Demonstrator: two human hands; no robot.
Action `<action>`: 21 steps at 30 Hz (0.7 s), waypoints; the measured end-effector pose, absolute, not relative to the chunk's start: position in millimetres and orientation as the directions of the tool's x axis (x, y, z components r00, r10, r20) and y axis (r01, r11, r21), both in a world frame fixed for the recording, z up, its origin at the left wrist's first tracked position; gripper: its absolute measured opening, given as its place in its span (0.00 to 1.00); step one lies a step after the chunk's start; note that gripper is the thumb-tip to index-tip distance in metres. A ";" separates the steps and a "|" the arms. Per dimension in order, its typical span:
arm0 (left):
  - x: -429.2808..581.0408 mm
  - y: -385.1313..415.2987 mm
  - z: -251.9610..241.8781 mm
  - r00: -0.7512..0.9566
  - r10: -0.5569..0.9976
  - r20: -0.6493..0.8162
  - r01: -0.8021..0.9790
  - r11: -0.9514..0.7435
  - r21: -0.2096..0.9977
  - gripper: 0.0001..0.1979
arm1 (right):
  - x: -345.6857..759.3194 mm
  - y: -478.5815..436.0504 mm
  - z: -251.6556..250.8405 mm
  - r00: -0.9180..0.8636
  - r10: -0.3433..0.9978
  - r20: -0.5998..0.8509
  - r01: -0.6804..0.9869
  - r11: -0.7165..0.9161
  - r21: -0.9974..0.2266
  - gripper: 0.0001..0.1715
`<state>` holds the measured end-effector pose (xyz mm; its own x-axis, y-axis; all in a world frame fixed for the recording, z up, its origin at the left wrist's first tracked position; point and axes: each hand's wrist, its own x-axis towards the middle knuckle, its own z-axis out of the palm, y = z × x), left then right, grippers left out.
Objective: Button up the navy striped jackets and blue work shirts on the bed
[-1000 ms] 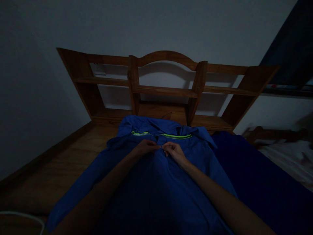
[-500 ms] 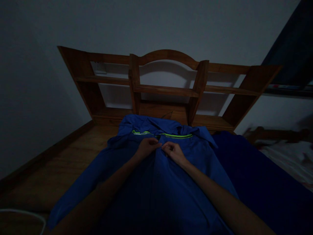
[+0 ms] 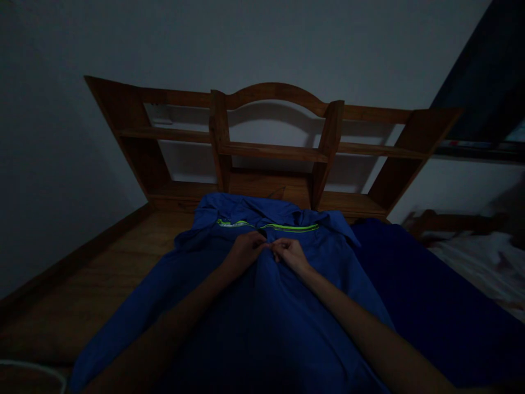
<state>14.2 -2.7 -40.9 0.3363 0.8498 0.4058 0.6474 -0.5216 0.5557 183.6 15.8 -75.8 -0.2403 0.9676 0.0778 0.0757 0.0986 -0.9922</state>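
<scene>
A blue jacket (image 3: pixel 311 306) with yellow-green trim strips (image 3: pixel 289 227) across its chest lies spread out in front of me. Near the middle of its front, my left hand (image 3: pixel 246 251) pinches the fabric edge between thumb and fingers. Close against it, my right hand (image 3: pixel 290 253) pinches the cloth at the same front opening, its fingertips almost touching the left ones. Whatever small fastener may be between the fingertips is too dark to make out. Both forearms reach across the jacket's lower part.
Behind the jacket stands a wooden headboard with shelves (image 3: pixel 274 153) against a pale wall. Wooden boards (image 3: pixel 106 262) show at the left, with a white cable (image 3: pixel 36 368) at the lower left. Dark blue cloth (image 3: pixel 426 295) lies at the right, and pale bedding (image 3: pixel 484 262) beyond it.
The hands have drawn together, the right fingertips now meeting the left at the jacket's front. The whole view has shifted slightly, with the headboard sitting further left.
</scene>
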 end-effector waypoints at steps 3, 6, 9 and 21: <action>13.6 -2.7 -41.8 0.303 0.871 0.387 0.634 -0.487 0.601 0.09 | 184.1 15.9 -76.5 -0.257 0.962 0.086 0.038 0.099 -0.994 0.13; 14.2 -1.4 -47.0 0.234 0.890 0.392 0.634 -0.446 0.632 0.12 | 184.8 14.1 -76.2 -0.284 0.952 0.117 -0.001 0.122 -0.993 0.17; 14.0 1.9 -52.2 0.187 0.909 0.372 0.623 -0.403 0.671 0.15 | 185.9 12.0 -74.6 -0.313 0.940 0.139 -0.022 0.139 -0.990 0.20; 11.7 2.5 -48.4 0.247 0.888 0.388 0.570 -0.456 0.683 0.12 | 186.8 12.1 -72.5 -0.338 0.933 0.126 -0.004 0.132 -0.991 0.20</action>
<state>11.7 2.5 -48.4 0.2466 0.8882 0.3877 0.5700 -0.4565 0.6832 186.8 12.1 -72.5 -0.3381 0.9327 0.1259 -0.0042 0.1323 -0.9912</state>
